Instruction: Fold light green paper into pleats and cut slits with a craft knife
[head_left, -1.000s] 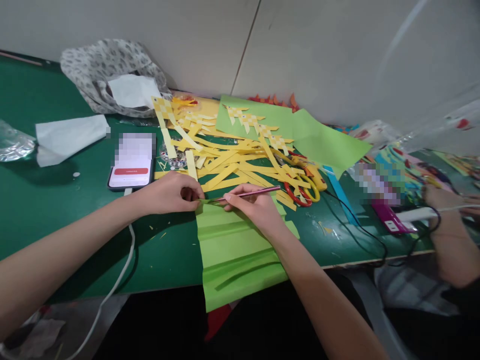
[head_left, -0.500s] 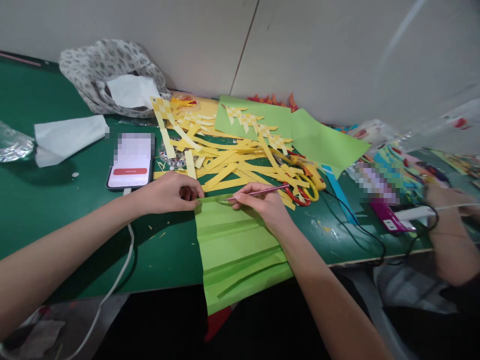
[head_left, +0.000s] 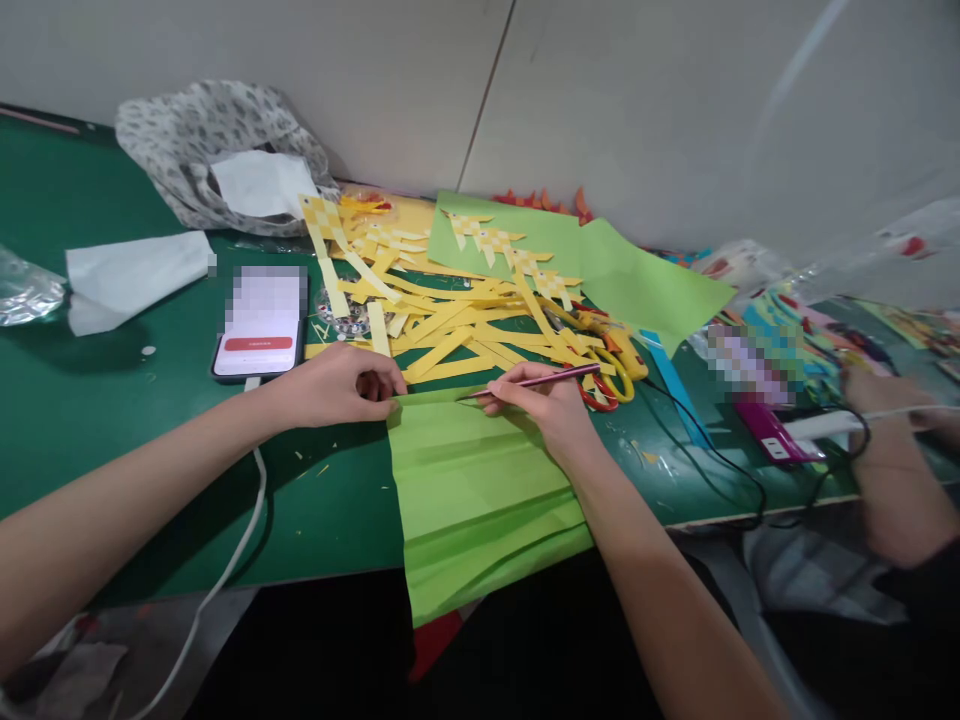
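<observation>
A creased sheet of green paper (head_left: 480, 470) lies over the table's front edge, its lower part hanging down. Thumb and fingers of my left hand (head_left: 341, 385) pinch its upper left corner. My right hand (head_left: 544, 405) rests on the top of the sheet, closed round a slim pink pen-like tool (head_left: 559, 376). The tool's thin tip points left and meets the paper near its top fold; whether it is a blade or a pen point I cannot tell. Just behind both hands are many yellow paper strips (head_left: 442, 350).
On the green table (head_left: 330, 510) a phone (head_left: 259, 325) with a white cable lies left. Scissors (head_left: 619, 375), a yellow glue gun (head_left: 626, 345) and green sheets (head_left: 645, 270) lie behind right. A patterned cloth bag (head_left: 217, 130) stands at the back. Another person's arm (head_left: 896, 470) is at the right.
My right hand and the pink tool have slid a little right along the top of the green paper. My left hand stays at the corner.
</observation>
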